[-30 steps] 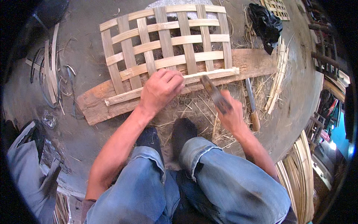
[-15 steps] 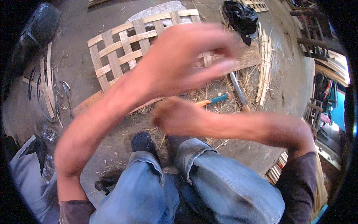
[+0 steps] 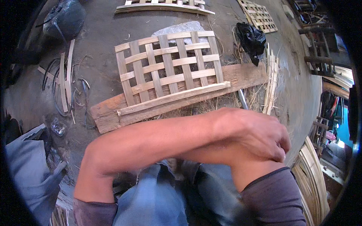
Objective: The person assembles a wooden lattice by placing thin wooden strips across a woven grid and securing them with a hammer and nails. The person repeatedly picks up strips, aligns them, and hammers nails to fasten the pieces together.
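My left forearm crosses the picture from lower left to right. My left hand (image 3: 264,135) lies with curled fingers against my right arm (image 3: 245,169), just above its grey sleeve (image 3: 275,196), and holds nothing. My right hand is hidden beneath the left forearm. Beyond the arms, a woven bamboo lattice panel (image 3: 166,64) rests on a long wooden plank (image 3: 243,77). A pale bamboo strip (image 3: 173,98) lies along the panel's near edge. A thin metal tool shaft (image 3: 243,101) pokes out of the straw by the plank.
A black plastic bag (image 3: 250,37) and a bundle of bamboo slats (image 3: 271,83) lie to the right. More lattice panels (image 3: 258,15) are at the back, loose strips (image 3: 64,83) at left, bent bamboo hoops (image 3: 313,177) at lower right. My jeans (image 3: 158,203) fill the bottom.
My left hand has left the bamboo strip and my right hand no longer shows the hammer. Both arms rose and crossed close to the camera.
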### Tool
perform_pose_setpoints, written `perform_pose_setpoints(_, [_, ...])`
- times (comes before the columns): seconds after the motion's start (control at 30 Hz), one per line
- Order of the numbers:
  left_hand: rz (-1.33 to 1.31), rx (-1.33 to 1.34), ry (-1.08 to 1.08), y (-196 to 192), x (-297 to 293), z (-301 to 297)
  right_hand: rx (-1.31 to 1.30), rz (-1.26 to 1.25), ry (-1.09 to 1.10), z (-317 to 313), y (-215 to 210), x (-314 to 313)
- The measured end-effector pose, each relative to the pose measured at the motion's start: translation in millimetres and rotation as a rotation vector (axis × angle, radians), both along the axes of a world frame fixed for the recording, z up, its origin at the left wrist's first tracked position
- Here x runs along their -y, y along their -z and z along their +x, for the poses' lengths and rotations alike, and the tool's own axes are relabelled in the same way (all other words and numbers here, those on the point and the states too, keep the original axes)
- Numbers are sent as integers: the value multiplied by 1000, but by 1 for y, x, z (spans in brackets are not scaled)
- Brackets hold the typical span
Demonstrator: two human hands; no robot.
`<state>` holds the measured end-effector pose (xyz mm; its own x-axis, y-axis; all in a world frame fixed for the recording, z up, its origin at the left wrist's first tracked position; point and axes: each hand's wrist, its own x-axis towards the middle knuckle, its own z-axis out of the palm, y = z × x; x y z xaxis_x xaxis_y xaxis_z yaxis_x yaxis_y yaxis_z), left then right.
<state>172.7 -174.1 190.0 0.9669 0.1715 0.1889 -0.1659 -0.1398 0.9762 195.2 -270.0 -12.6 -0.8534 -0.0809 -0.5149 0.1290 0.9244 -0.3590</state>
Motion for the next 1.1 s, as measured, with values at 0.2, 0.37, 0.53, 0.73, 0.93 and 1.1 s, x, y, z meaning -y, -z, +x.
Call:
perform_pose_setpoints(0.2, [-188, 578, -438, 30, 13, 42, 34, 23, 39, 11, 0, -11])
perform_pose_setpoints(0.37, [54, 291, -426, 16, 8, 31, 39, 31, 56, 10, -1, -16])
perform_pose_setpoints(0.53, [56, 509, -615, 26, 14, 42, 39, 26, 77, 10, 3, -20])
perform_pose_setpoints(0.73, [93, 339, -534, 20, 12, 35, 33, 24, 95, 8, 2, -23])
perform_pose_setpoints(0.93, [123, 369, -566, 24, 11, 42, 26, 16, 102, -1, 6, -27])
perform_pose_setpoints(1.1, [191, 535, -670, 15, 13, 46, 37, 11, 118, 1, 6, -35])
